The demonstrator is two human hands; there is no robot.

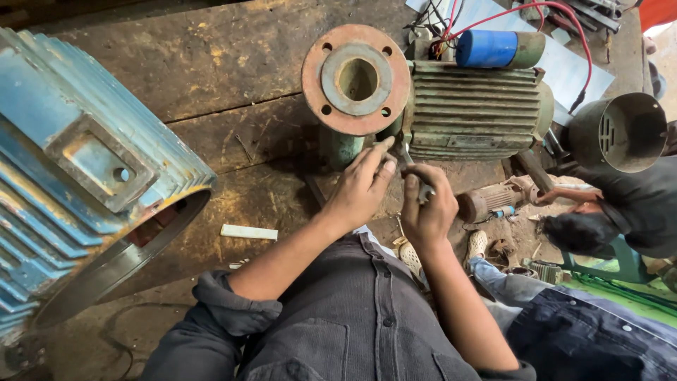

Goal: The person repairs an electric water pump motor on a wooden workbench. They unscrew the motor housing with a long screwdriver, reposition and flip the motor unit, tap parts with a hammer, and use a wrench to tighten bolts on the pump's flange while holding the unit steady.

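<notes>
Grey shirt nearest. Right hand closed around slim metal tool; left hand open, fingertips on green pump, centre frame. Judgement: steady pump, keep tool square.

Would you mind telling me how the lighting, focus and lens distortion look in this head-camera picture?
Head view: soft, even daylight with faint shadows; the wide lens bulges the blue motor housing at the left edge; the left hand, right hand and rusty flange are sharp; the top-right corner is overexposed.

Pump right of motor housing
</notes>
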